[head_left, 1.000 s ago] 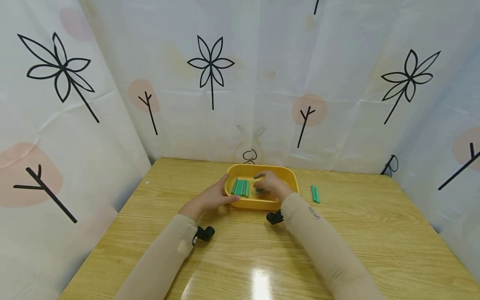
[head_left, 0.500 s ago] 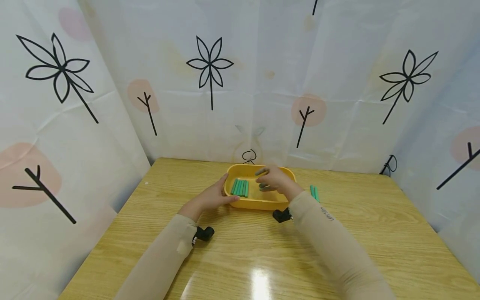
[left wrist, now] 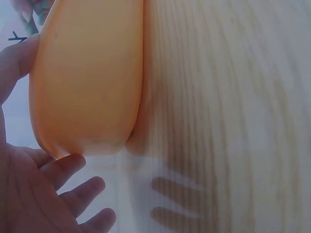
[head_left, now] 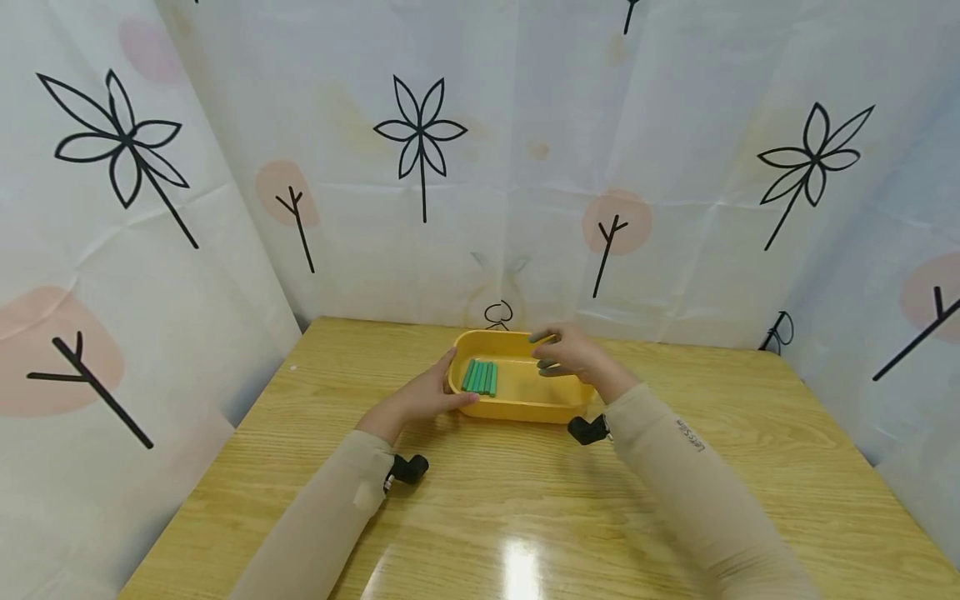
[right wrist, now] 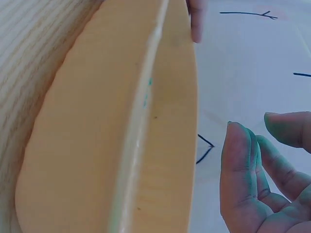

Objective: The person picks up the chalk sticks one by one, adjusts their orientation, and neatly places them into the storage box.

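Observation:
A yellow plastic tray (head_left: 540, 410) sits near the back of the table. Several short green sticks (head_left: 480, 377) lie side by side against its left end. My left hand (head_left: 420, 395) holds that end, thumb along the front wall and fingers round the side; the left wrist view shows the fingertips right at the rim. Over the tray's right end hovers my right hand (head_left: 573, 352), fingers loosely bent and thumb apart, with nothing between them. Its fingertips (right wrist: 238, 133) look green-stained. The two green sticks seen earlier right of the tray are now hidden behind the right hand and forearm.
The wooden table (head_left: 465, 508) extends on both sides and in front of the tray. A white curtain (head_left: 345, 250) printed with flowers and twigs rises behind it. Both wrists carry small black cameras (head_left: 588, 429).
My right hand has risen from inside the tray and moved right over its right end, covering the two loose sticks. The left hand and the tray have stayed in place.

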`<move>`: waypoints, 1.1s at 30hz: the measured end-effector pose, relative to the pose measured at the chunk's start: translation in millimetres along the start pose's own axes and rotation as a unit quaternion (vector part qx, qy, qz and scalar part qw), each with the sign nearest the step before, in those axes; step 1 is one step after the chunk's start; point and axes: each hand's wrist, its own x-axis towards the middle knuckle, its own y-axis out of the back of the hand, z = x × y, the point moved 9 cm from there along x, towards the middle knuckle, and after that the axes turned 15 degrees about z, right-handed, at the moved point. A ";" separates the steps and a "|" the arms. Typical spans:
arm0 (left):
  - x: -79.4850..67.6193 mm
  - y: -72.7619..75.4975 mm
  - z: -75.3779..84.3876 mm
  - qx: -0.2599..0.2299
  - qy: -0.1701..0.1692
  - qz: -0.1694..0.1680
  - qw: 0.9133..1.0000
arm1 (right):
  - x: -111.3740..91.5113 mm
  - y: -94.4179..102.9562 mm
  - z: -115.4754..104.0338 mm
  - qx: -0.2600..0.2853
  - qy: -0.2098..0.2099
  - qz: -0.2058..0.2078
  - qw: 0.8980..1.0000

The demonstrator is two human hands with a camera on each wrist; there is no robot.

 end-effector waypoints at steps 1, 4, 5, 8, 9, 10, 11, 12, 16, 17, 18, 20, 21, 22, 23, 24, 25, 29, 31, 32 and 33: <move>-0.4 0.1 0.3 -0.001 0.000 0.000 1.000 | -1.3 2.7 -0.6 -0.001 0.002 0.001 1.000; -1.1 -0.4 -0.1 -0.003 0.000 -0.001 1.000 | -5.1 11.3 -2.1 -0.004 0.010 0.004 1.000; -1.3 -0.5 -0.2 -0.003 0.001 -0.001 1.000 | -6.7 14.0 -2.7 -0.005 0.015 0.004 1.000; -2.2 -0.4 -0.4 0.000 0.003 -0.002 1.000 | -10.6 22.6 -2.8 -0.005 0.022 0.005 1.000; -2.7 -0.2 0.0 0.000 0.004 -0.002 1.000 | -12.1 25.2 -2.9 -0.005 0.025 0.004 1.000; -2.9 -0.3 -0.1 0.000 0.006 -0.002 1.000 | -13.3 28.1 -2.6 -0.005 0.027 0.005 1.000; -3.1 -0.2 -0.1 -0.001 0.007 -0.002 1.000 | -14.5 30.9 -2.2 -0.004 0.028 0.005 1.000; -3.5 -0.1 0.0 -0.002 0.009 -0.002 1.000 | -15.8 33.6 -1.8 -0.004 0.029 0.006 1.000; -4.2 -0.1 0.4 -0.005 0.013 -0.002 1.000 | -20.2 45.9 0.5 -0.006 0.031 0.014 0.999; -4.3 0.0 0.5 -0.004 0.013 -0.001 1.000 | -21.3 48.8 1.4 -0.006 0.031 0.015 0.999; -4.3 -0.1 0.6 -0.004 0.013 -0.001 1.000 | -22.0 52.1 2.8 -0.007 0.030 0.019 0.999; -4.4 -0.1 0.8 -0.004 0.013 -0.001 1.000 | -22.7 58.7 6.6 -0.007 0.026 0.024 0.999; -4.5 -0.2 0.9 -0.004 0.013 -0.001 1.000 | -23.1 61.8 8.4 -0.009 0.027 0.026 0.999; -4.3 -0.2 1.0 -0.005 0.012 0.000 1.000 | -22.9 65.3 11.3 -0.009 0.023 0.030 0.999; -4.1 -0.2 0.9 -0.005 0.011 0.000 1.000 | -23.0 68.4 13.6 -0.010 0.022 0.033 0.999; -3.8 -0.3 0.7 -0.004 0.010 0.000 1.000 | -22.8 71.9 16.4 -0.013 0.020 0.037 0.999; -3.5 -0.4 0.5 -0.003 0.010 0.001 1.000 | -23.0 75.0 18.8 -0.016 0.020 0.040 0.999; -2.5 -0.7 -0.9 0.002 0.008 0.001 1.000 | -23.3 86.2 28.9 -0.028 0.018 0.051 0.998; -2.0 -0.5 -1.2 0.004 0.007 0.002 1.000 | -21.8 91.2 35.0 -0.029 0.016 0.055 0.998; -1.8 -0.4 -1.2 0.005 0.006 0.002 1.000 | -21.2 93.7 38.4 -0.029 0.014 0.058 0.998; -1.6 -0.2 -1.1 0.005 0.006 0.003 1.000 | -20.7 96.1 41.6 -0.031 0.012 0.060 0.998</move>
